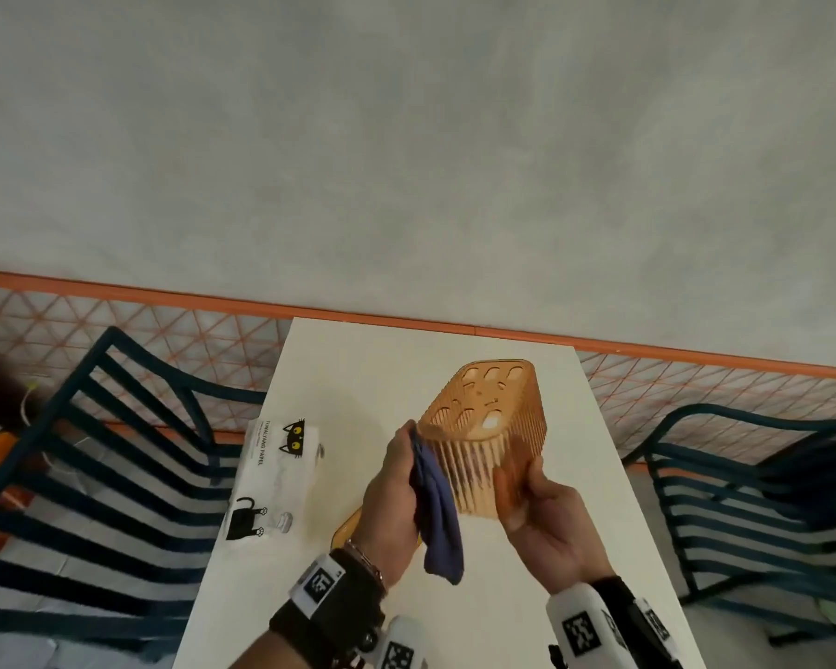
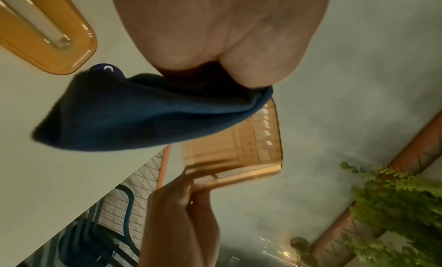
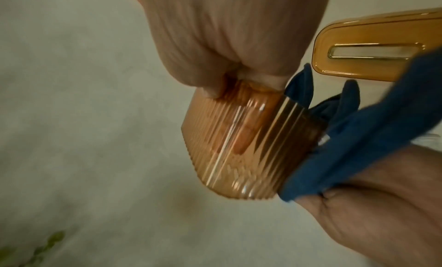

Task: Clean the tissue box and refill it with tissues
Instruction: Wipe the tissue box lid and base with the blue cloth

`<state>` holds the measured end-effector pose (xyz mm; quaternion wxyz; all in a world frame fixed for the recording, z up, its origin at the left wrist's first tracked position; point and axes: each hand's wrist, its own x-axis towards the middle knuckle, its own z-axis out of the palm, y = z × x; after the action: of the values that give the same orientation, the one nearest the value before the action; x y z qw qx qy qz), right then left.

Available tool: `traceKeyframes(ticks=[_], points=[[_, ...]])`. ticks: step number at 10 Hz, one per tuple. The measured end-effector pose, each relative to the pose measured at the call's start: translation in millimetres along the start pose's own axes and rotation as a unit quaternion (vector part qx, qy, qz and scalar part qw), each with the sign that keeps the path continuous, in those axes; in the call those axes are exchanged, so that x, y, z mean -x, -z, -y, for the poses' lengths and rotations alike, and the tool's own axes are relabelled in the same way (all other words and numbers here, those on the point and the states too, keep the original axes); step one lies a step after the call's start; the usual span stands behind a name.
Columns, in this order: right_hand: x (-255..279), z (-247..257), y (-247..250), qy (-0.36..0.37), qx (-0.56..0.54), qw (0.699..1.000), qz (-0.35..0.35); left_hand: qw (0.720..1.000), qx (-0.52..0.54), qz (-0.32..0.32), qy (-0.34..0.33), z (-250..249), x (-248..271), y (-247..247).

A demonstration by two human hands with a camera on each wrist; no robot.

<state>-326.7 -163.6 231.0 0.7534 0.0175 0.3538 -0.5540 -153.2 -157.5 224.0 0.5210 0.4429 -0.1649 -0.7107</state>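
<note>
An amber ribbed tissue box point(image 1: 483, 427) is held tilted above the white table point(image 1: 527, 610), its perforated bottom facing away from me. My right hand point(image 1: 536, 509) grips its open rim, and fingers point(image 3: 244, 137) show through the wall from inside. My left hand point(image 1: 397, 475) holds a blue cloth point(image 1: 438, 514) against the box's left side. The cloth point(image 2: 134, 116) hangs down from the palm. The box's amber lid point(image 2: 43, 31) with a slot lies on the table, partly hidden under my left wrist in the head view. A white tissue pack point(image 1: 276, 470) with black cat prints lies at the table's left edge.
Dark blue slatted chairs stand on the left point(image 1: 117, 451) and right point(image 1: 754, 499) of the narrow table. An orange mesh fence point(image 1: 165, 330) runs behind it, below a grey wall. A green plant point(image 2: 394, 205) shows in the left wrist view.
</note>
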Motion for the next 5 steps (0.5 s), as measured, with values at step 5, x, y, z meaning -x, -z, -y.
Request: traceKeyframes(ticks=[5], points=[[13.6, -25.7, -32.8, 0.278, 0.425, 0.859, 0.067, 0.919, -0.314, -0.139, -0.194, 20.3, 17.0, 3.7]])
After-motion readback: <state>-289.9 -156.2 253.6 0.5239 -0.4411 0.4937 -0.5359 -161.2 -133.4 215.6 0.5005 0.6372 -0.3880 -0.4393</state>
